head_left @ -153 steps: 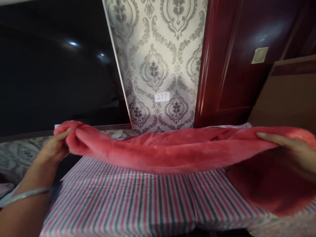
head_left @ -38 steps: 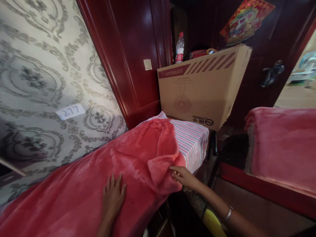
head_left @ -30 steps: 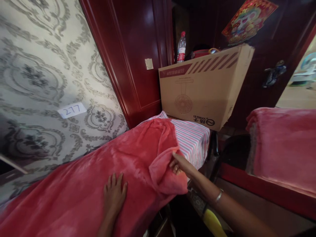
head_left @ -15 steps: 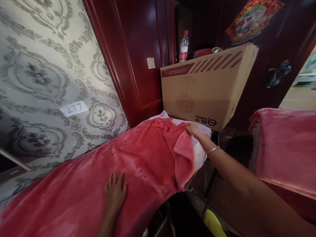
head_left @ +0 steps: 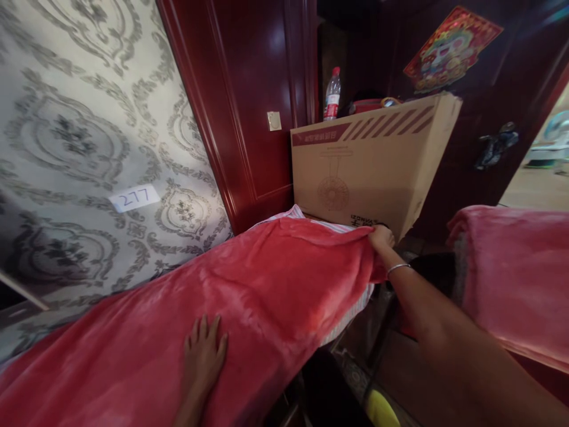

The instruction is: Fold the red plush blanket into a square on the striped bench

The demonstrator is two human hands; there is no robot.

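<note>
A plush red blanket (head_left: 249, 279) lies spread over a long surface running from the lower left toward the door. Its far right corner is gripped by my right hand (head_left: 381, 239), fingers closed and the wrist wearing a silver bracelet. My left hand (head_left: 204, 350) rests flat on the blanket nearer to me, fingers stretched out. Under the blanket's far and right edges shows a striped sheet (head_left: 349, 317).
Behind the far end stands a large cardboard box (head_left: 360, 172), with a plastic bottle (head_left: 332, 95) by its top. At right lies a folded pink blanket (head_left: 515, 273). Patterned wallpaper (head_left: 84, 130) bounds the left, beside a dark red door frame (head_left: 249, 107).
My right hand has moved right, drawing the blanket's corner out over the striped sheet and smoothing its folds. My left hand has stayed nearly in place.
</note>
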